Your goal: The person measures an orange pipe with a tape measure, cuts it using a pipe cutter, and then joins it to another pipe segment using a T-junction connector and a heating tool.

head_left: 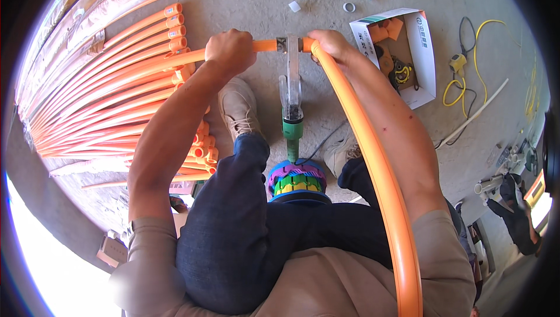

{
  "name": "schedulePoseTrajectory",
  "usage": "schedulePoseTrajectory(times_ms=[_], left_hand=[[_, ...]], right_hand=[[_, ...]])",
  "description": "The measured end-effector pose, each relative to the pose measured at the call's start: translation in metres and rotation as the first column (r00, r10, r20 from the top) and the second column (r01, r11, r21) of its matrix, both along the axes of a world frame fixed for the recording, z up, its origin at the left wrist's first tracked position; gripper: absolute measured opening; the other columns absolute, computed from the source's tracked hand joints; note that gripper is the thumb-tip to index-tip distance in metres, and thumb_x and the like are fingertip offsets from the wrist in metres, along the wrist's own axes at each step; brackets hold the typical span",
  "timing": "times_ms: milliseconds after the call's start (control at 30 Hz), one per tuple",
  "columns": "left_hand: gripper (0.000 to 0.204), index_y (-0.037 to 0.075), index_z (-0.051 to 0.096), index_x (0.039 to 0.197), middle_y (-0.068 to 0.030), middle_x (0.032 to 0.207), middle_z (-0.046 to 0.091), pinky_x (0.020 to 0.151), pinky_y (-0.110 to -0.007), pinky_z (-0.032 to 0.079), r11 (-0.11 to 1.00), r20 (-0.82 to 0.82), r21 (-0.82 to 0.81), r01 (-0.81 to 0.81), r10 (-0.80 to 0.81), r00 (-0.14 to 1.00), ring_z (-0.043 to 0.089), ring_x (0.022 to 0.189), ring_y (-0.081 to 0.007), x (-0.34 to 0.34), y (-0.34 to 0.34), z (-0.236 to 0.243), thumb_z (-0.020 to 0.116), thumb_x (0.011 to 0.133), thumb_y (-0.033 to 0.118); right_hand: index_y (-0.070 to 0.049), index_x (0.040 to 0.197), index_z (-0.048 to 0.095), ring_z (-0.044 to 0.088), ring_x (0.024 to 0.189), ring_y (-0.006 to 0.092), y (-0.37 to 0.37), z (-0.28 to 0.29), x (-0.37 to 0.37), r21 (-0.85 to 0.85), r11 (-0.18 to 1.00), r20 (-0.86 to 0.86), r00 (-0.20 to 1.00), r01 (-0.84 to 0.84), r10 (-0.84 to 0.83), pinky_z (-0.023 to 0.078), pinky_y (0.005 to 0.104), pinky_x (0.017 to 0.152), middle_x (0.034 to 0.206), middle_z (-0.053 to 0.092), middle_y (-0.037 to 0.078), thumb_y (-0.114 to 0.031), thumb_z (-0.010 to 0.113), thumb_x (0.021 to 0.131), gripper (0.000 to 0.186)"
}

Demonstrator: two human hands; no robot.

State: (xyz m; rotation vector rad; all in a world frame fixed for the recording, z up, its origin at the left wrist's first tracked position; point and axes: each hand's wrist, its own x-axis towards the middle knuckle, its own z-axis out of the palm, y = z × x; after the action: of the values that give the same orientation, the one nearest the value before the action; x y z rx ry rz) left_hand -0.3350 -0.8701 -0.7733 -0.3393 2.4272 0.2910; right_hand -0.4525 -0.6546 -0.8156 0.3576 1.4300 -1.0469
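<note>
My left hand (230, 53) is closed round a long orange plastic pipe (263, 45), which runs off to the left over the stacked pipes. Its end meets one side of the heating head of a pipe welding iron (293, 72). On the other side, my right hand (330, 46) grips the end of a second orange pipe (366, 142), where what looks like an elbow turns it toward the iron. That pipe runs back past my right side. The iron's green handle (293, 133) points toward me, between my shoes. My fingertips are partly hidden.
Many orange pipes (111, 101) with socket ends lie on the left. An open box (421, 54) of orange fittings stands at the right, near a yellow cable (479, 72). White rings (349, 7) lie ahead. A colourful stool (298, 184) is between my legs.
</note>
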Motion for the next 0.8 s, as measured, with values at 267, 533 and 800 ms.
schedulePoseTrajectory(times_ms=[267, 533, 800], left_hand=[[0.024, 0.008, 0.075, 0.092, -0.017, 0.092, 0.073, 0.077, -0.047, 0.058, 1.0, -0.048, -0.002, 0.02, -0.02, 0.999, 0.072, 0.084, -0.0373, 0.004, -0.003, -0.009, 0.059, 0.088, 0.025], [0.023, 0.009, 0.075, 0.093, -0.0169, 0.092, 0.073, 0.078, -0.047, 0.058, 1.0, -0.047, -0.006, 0.016, -0.016, 0.999, 0.072, 0.084, -0.0371, 0.004, -0.002, -0.01, 0.06, 0.087, 0.026], [0.024, 0.008, 0.075, 0.092, -0.0172, 0.093, 0.073, 0.078, -0.047, 0.058, 1.0, -0.05, -0.008, 0.024, -0.024, 0.998, 0.072, 0.086, -0.0371, 0.003, -0.002, -0.009, 0.061, 0.087, 0.026]], right_hand=[[-0.003, 0.082, 0.058, 0.054, 0.058, 0.019, 0.0, -0.008, 0.001, -0.025, 1.0, -0.033, 0.999, 0.007, -0.008, 0.042, 0.039, 0.052, 0.071, 0.057, 0.01, -0.026, 0.054, 0.095, 0.027], [-0.003, 0.083, 0.058, 0.052, 0.056, 0.0187, -0.001, -0.004, 0.002, -0.019, 1.0, -0.012, 1.0, 0.023, -0.024, 0.04, 0.0383, 0.049, 0.07, 0.056, 0.01, -0.027, 0.055, 0.095, 0.028], [-0.003, 0.083, 0.058, 0.052, 0.056, 0.0183, 0.001, -0.005, 0.002, -0.038, 0.999, 0.008, 1.0, 0.031, -0.03, 0.04, 0.0385, 0.049, 0.071, 0.056, 0.01, -0.027, 0.054, 0.095, 0.027]])
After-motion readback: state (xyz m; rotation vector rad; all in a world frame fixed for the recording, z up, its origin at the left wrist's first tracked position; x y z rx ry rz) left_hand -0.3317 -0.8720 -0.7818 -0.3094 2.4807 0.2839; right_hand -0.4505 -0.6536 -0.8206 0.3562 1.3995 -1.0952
